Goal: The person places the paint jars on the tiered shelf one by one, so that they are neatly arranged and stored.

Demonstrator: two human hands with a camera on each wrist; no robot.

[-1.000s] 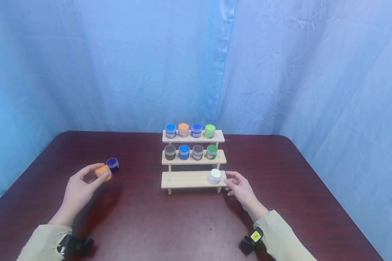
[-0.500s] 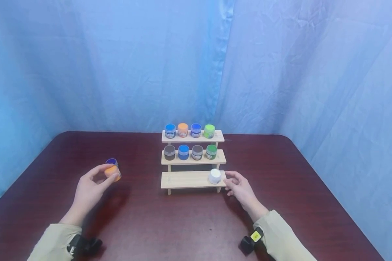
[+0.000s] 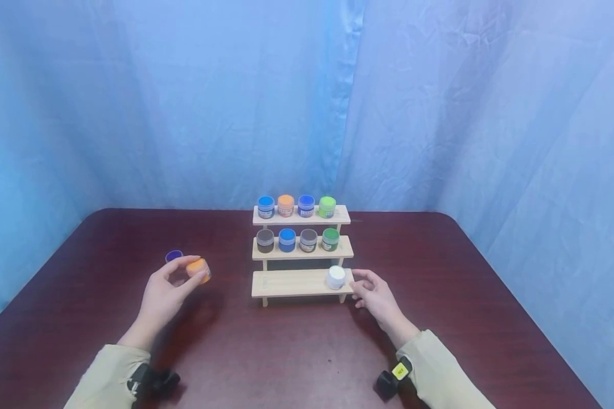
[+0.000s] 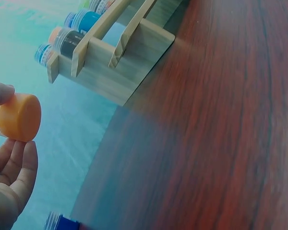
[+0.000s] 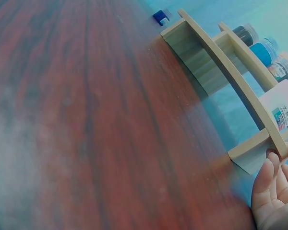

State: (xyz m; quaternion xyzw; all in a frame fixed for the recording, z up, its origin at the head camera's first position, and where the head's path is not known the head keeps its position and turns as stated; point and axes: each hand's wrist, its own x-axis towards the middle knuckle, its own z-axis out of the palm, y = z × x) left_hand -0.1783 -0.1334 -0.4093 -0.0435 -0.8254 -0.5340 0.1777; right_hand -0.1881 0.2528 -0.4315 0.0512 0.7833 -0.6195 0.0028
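My left hand (image 3: 162, 294) pinches an orange paint jar (image 3: 199, 270) between thumb and fingers, above the table left of the rack. The left wrist view shows the orange jar (image 4: 20, 117) on its side, its end turned toward the camera. My right hand (image 3: 377, 298) grips the right end of the lowest shelf of the three-tier wooden rack (image 3: 291, 283); in the right wrist view its fingers (image 5: 265, 179) lie at the shelf's end. Beside it on that shelf stands a white paint jar (image 3: 336, 277). A dark blue jar (image 3: 174, 256) sits on the table, partly hidden behind my left hand.
On the top shelf are blue (image 3: 266, 207), orange (image 3: 286, 206), violet-blue (image 3: 306, 206) and light green jars (image 3: 327, 207). The middle shelf bears dark (image 3: 265, 241), blue (image 3: 287, 240), another dark (image 3: 308, 241) and green jars (image 3: 330, 240). Blue curtains (image 3: 210, 102) hang behind the table (image 3: 297, 358).
My left hand has carried the orange jar to the right, toward the rack, passing in front of the dark blue jar. The right hand stays at the shelf's end.
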